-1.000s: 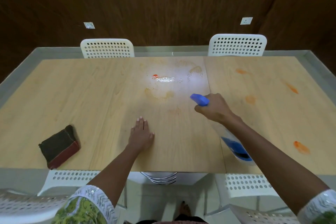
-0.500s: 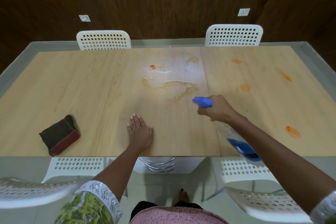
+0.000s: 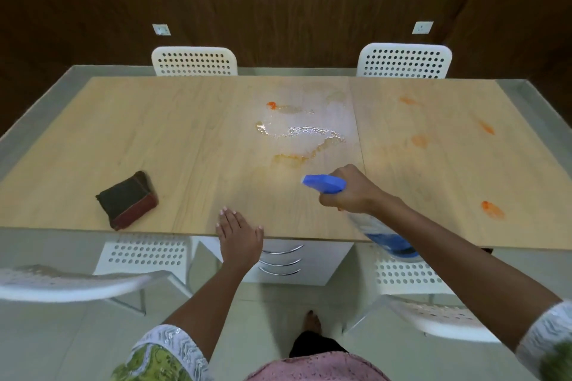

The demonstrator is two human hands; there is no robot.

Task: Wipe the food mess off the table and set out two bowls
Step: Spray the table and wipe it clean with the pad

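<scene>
The light wooden table (image 3: 154, 133) carries orange food smears: one in the middle (image 3: 271, 105), a few on the right half (image 3: 420, 140) and one near the right front edge (image 3: 492, 209). A wet puddle of spray (image 3: 305, 132) glistens at the centre. My right hand (image 3: 349, 192) grips a clear spray bottle with a blue nozzle (image 3: 323, 183), which points left over the table. My left hand (image 3: 238, 235) rests flat on the front edge, fingers apart. A dark folded cloth with a red edge (image 3: 128, 199) lies at the front left. No bowls are in view.
Two white perforated chairs (image 3: 194, 61) (image 3: 404, 60) stand at the far side against a dark wooden wall. More white chairs (image 3: 62, 281) (image 3: 439, 315) sit on my side, and a white drawer unit (image 3: 288, 263) is under the table.
My view and both hands have drawn back towards the front edge. The wet sprayed patch at the centre has grown. The cloth has not moved.
</scene>
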